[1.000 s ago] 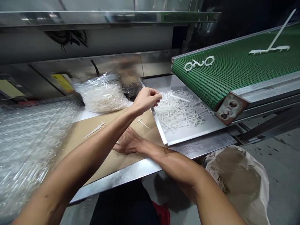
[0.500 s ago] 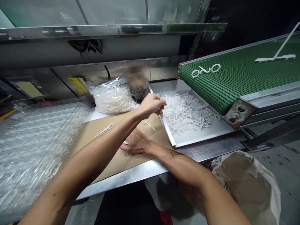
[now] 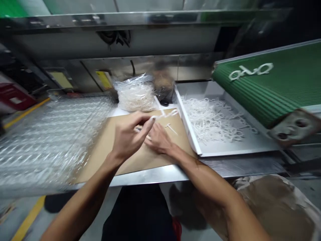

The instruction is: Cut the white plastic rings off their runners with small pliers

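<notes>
Cardboard is covering the steel tabletop. Your left hand is pinching a white plastic piece, while your right hand is lying open beside it.

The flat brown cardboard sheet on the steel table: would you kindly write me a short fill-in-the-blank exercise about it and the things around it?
The textured conveyor belt is ____ in colour.
The thin white plastic pieces lie heaped in a shallow white tray to the ____ of the flat brown cardboard sheet.
The person's ____ hand rests on the sheet, while the other hand is raised over it.

The missing words, in order, are green, right and right.
</notes>
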### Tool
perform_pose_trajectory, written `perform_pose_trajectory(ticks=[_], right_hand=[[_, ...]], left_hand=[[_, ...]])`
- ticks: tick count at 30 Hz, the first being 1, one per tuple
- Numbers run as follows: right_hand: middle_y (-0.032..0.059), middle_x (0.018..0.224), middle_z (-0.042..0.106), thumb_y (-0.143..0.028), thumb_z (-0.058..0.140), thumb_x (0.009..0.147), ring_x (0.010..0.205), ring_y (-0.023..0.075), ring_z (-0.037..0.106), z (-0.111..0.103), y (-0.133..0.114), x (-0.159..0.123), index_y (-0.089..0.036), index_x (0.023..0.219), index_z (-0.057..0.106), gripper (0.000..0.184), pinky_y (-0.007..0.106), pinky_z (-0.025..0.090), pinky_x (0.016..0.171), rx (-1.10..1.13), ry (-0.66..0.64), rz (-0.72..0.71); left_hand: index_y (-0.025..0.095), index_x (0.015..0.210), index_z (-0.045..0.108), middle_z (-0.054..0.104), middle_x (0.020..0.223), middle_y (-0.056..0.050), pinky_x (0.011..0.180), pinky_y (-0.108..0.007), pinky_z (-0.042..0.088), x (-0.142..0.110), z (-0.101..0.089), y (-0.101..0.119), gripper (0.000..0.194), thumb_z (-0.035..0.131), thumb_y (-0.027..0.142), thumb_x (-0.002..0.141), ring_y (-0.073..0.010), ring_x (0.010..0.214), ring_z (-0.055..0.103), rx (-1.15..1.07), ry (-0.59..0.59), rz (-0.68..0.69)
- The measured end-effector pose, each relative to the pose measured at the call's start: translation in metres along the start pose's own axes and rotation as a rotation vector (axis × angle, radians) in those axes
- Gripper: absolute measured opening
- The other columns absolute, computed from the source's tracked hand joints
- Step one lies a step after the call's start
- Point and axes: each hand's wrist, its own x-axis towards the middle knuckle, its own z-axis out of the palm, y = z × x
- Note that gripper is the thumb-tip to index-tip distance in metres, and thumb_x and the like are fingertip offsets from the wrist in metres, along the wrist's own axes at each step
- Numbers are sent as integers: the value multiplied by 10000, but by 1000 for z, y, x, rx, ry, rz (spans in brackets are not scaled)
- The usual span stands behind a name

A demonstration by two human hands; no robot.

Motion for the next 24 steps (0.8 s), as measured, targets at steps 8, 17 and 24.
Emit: perform_pose_trajectory(ticks=[8, 17, 24], right_hand=[[227, 1189, 648, -307, 541, 954, 1125, 380, 529, 6, 13, 2, -125, 1168, 615, 291, 544, 425, 1024, -79, 34, 63], [224, 1198, 658, -314, 548, 949, 1144, 386, 555, 11, 5, -1, -112, 1212, 613, 337, 541, 461, 1038, -168, 11, 27], [209, 1228, 648, -338, 541, 965, 1172, 379, 560, 11, 7, -2, -149, 1230, 598, 330, 556, 458, 1063, -194, -8, -10]], left_hand=[[246, 1070, 735, 767, 999, -69, 852, -365, 589, -175, -82, -75, 164, 577, 243, 1025, -225, 909, 735, 480, -94, -223], [237, 1230, 727, 740, 1113, -88, 936, -395, 576, -181, -84, -79, 278, 589, 209, 991, -240, 1020, 709, 456, -219, -244], [204, 1123, 728, 717, 1033, -72, 870, -380, 550, -178, -71, -79, 190, 563, 249, 1041, -224, 971, 673, 384, -157, -345]])
